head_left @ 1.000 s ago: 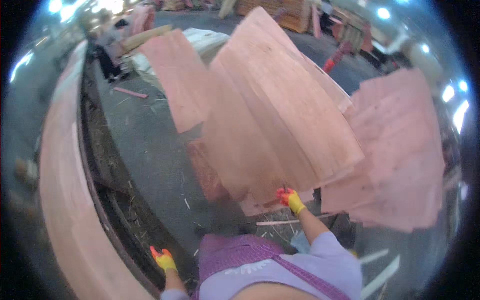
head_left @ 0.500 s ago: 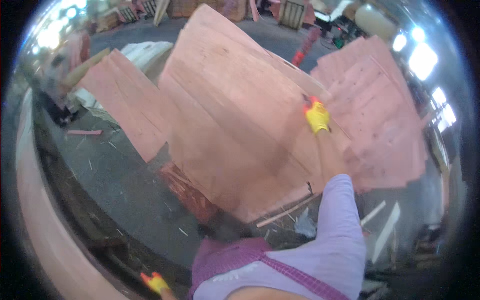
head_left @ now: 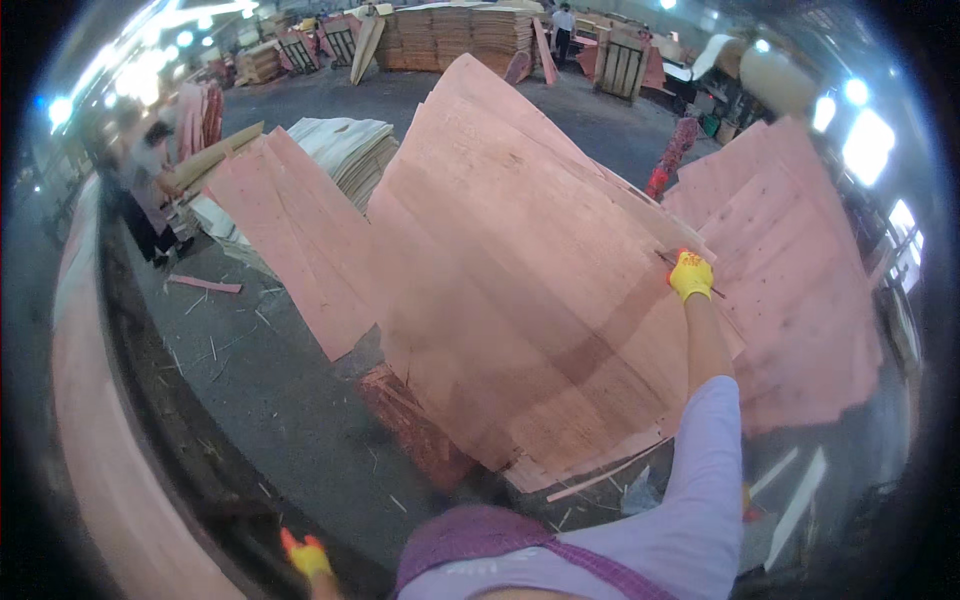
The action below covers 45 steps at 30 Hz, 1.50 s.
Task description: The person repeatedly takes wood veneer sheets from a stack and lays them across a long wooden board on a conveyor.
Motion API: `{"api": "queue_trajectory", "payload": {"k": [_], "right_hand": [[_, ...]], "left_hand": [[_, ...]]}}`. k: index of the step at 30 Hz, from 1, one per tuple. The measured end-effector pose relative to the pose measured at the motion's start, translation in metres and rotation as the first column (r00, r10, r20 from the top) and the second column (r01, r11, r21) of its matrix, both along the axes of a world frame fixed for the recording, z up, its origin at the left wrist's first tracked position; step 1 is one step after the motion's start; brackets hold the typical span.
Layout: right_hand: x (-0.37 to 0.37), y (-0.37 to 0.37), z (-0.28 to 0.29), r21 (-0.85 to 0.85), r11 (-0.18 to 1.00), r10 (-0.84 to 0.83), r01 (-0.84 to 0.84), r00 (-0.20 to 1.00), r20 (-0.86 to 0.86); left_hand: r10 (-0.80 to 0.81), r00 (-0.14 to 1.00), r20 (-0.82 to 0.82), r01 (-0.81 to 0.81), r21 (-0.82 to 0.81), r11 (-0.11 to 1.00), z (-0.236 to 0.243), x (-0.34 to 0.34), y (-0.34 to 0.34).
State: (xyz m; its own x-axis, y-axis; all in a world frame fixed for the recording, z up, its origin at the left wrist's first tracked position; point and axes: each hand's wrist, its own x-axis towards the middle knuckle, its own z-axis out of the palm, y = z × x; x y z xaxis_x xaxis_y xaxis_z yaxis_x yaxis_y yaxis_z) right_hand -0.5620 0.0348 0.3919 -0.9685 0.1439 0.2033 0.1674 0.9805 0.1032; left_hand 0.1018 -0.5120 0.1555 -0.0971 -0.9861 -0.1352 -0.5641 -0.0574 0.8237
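Observation:
A large stack of thin pinkish wood veneer sheets (head_left: pixel 510 270) fills the middle, its sheets fanned unevenly. At the stack's right edge is my right hand (head_left: pixel 692 276), in a yellow glove with red fingers. It is closed around a thin dark tool (head_left: pixel 663 258), whose ends show on both sides of the glove; its exact kind is unclear. Low on the left, my left hand (head_left: pixel 306 556), gloved the same way, hangs away from the stack with fingers stretched out and nothing visible in it. It is nearest the long pale curved surface (head_left: pixel 110 430).
More pink sheets (head_left: pixel 790 290) are piled to the right, and a narrower bundle (head_left: pixel 295 245) leans at left. A red block (head_left: pixel 415 425) sits under the stack's near-left side. Wood strips (head_left: pixel 795 510) litter the floor. A person (head_left: pixel 150 190) stands at far left.
My view has shifted, so the stack appears lower and further right. My right hand stays at the stack's right edge with the tool. The left hand remains low and apart.

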Motion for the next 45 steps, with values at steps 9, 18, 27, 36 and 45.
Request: {"api": "queue_trajectory", "payload": {"k": [9, 18, 27, 36, 45], "right_hand": [[0.015, -0.006, 0.005, 0.031, 0.929, 0.365, -0.369, 0.928, 0.077], [0.053, -0.009, -0.034, -0.336, 0.895, 0.315, -0.294, 0.949, 0.008], [0.124, -0.059, -0.046, -0.333, 0.897, 0.318, -0.29, 0.947, 0.033], [0.212, -0.142, -0.079, -0.163, 0.901, 0.406, -0.401, 0.914, -0.003], [0.299, -0.17, -0.126, -0.156, 0.827, 0.55, -0.54, 0.835, 0.022]], "left_hand": [[-0.152, 0.942, 0.3, 0.249, -0.319, 0.914, -0.101, 0.01, 0.017], [-0.072, 0.997, -0.009, 0.071, -0.076, 0.995, -0.154, 0.029, -0.007], [-0.307, 0.925, 0.224, 0.345, -0.152, 0.926, -0.109, -0.049, -0.042], [-0.364, 0.899, -0.245, 0.395, 0.09, 0.914, -0.134, -0.129, -0.138], [-0.543, 0.481, -0.688, 0.824, 0.143, 0.548, -0.072, -0.321, -0.093]]}}
